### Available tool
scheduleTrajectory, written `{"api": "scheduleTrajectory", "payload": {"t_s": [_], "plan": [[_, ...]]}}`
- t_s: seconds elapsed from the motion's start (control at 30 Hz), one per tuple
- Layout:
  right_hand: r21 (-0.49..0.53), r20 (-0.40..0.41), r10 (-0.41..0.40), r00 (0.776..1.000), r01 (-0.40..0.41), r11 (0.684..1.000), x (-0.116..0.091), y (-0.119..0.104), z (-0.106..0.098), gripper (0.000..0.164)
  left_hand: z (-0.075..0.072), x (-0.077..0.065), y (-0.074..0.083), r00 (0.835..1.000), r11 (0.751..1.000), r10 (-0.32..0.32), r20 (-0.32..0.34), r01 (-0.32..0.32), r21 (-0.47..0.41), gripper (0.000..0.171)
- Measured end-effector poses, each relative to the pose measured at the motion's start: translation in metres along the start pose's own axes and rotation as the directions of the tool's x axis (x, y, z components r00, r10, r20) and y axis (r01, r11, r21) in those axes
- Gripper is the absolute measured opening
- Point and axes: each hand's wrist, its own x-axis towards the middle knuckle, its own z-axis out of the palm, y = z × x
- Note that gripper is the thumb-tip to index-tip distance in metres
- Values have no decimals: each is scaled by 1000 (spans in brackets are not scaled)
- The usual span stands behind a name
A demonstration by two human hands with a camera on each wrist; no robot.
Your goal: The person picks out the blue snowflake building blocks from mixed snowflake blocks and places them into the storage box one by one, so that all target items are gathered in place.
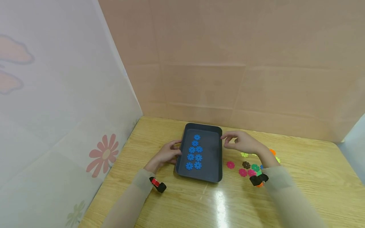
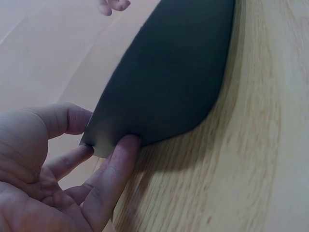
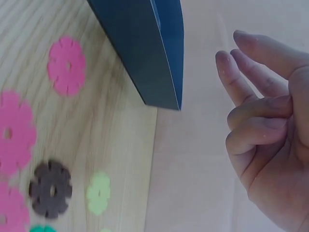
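A dark grey tray (image 1: 211, 158) lies on the wooden table, its long sides running away from me. Several blue notched plastic discs (image 1: 198, 165) lie inside it in two uneven columns, towards the left. My left hand (image 1: 167, 153) holds the tray's left side; in the left wrist view its thumb and fingers pinch the edge of the tray wall (image 2: 169, 72). Beside the tray's right rim hovers my right hand (image 1: 242, 142), its fingers loosely bent. Nothing shows between those fingers (image 3: 236, 77) in the right wrist view.
Right of the tray, loose discs lie scattered: a pink disc (image 1: 230, 164), a brown disc (image 1: 246, 165), a green disc (image 1: 255, 167) and others, partly under my right forearm. A white wall (image 1: 71, 95) borders the table's left; a brown covered wall (image 1: 199, 79) stands behind.
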Motion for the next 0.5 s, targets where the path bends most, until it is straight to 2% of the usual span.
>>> {"api": "scheduleTrajectory", "payload": {"t_s": [0.5], "plan": [[-40, -101, 61, 993, -65, 997, -62, 21, -20, 33, -1, 1, 0, 1000, 1000, 2, 3, -2, 12, 69]]}}
